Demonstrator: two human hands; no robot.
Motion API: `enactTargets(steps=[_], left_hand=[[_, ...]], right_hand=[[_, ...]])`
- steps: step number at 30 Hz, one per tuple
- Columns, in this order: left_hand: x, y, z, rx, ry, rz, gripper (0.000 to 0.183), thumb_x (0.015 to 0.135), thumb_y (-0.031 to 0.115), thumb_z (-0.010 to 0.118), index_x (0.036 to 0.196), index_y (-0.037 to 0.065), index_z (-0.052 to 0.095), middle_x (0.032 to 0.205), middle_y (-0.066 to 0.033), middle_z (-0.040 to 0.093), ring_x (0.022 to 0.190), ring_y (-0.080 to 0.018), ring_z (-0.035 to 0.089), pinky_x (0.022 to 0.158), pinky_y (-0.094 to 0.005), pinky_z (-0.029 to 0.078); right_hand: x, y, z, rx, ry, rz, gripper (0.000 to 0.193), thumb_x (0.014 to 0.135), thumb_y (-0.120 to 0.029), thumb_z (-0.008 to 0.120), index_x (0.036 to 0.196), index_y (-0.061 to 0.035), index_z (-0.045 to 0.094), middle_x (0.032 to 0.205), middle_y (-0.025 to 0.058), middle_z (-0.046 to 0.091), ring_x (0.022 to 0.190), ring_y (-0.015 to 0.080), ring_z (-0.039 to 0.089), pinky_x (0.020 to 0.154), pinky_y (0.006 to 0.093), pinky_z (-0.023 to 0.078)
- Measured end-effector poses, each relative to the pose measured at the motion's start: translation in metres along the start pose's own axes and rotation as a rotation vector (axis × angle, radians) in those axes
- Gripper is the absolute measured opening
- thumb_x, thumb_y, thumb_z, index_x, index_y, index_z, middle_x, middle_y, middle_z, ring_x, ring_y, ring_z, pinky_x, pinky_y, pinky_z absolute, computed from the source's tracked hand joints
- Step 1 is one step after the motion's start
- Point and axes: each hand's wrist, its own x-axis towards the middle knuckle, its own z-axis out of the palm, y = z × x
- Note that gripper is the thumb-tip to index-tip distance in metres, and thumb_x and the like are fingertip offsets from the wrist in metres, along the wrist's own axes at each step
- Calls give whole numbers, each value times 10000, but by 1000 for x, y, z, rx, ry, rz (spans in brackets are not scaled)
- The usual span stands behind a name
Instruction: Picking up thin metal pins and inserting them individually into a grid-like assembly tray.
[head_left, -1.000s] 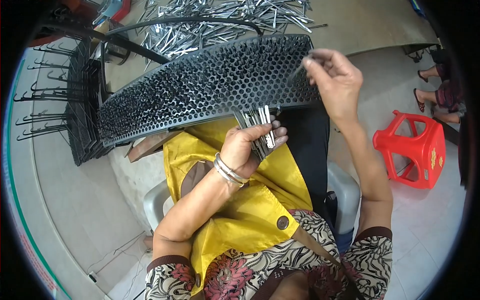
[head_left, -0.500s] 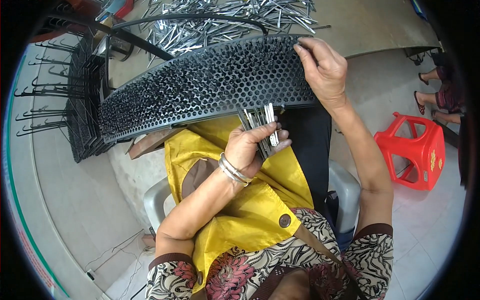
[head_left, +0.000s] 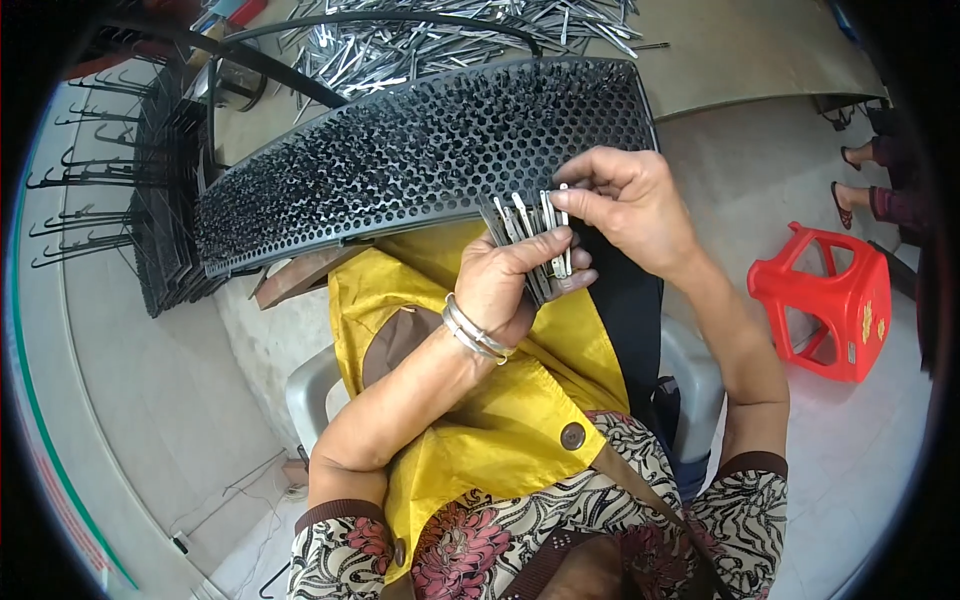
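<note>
A fan of thin, flat metal strips (head_left: pixel 520 222) with small holes at their ends stands up out of my left hand (head_left: pixel 500 285), which is closed round them, thumb on top. My right hand (head_left: pixel 630 215) pinches the upper end of a strip at the right side of this bundle. Just beyond both hands lies a long, curved black perforated tray (head_left: pixel 625 100), tilted toward me. Short dark pieces fill many of its holes, most densely to the left and middle; open holes show along the right and the near edge.
A heap of loose metal strips (head_left: pixel 400 50) covers the table (head_left: pixel 720 60) behind the tray. More black trays with hooked wires (head_left: pixel 160 200) are stacked at left. A red plastic stool (head_left: pixel 865 310) stands on the floor at right, near another person's legs (head_left: pixel 885 205).
My right hand has come from the tray's far right corner back to the bundle, where it now pinches a strip. My left hand has stayed nearly in place.
</note>
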Motion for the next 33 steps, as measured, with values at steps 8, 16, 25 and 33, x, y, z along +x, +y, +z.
enactTargets(steps=[8,16,25,33], left_hand=[[4,-3,-8,-67,37,-45,146,768,-5,560,912,-24,547,796,-89,572,708,-209,587,662,-380,538],[4,-7,-5,-28,51,-44,158,765,-15,560,922,-23,546,783,-73,558,679,-195,569,661,-383,537],[3,-3,-2,-35,75,15,160,739,-29,593,892,-13,549,761,-74,572,652,-193,589,618,-353,542],[1,-3,-1,-23,-75,35,124,778,52,587,888,-1,561,773,-96,589,662,-198,602,615,-323,539]], right_hand=[[16,-8,-24,-109,462,-127,84,754,-28,615,829,8,615,650,1,574,536,37,498,482,156,400],[50,10,-22,-682,569,-852,90,710,11,621,795,14,591,709,91,589,566,167,548,524,263,443],[26,0,-9,-849,222,-621,120,700,14,607,815,32,579,727,115,586,585,206,554,522,279,441],[-7,-10,-3,99,-11,101,85,730,14,618,811,29,598,657,21,580,528,46,502,465,161,399]])
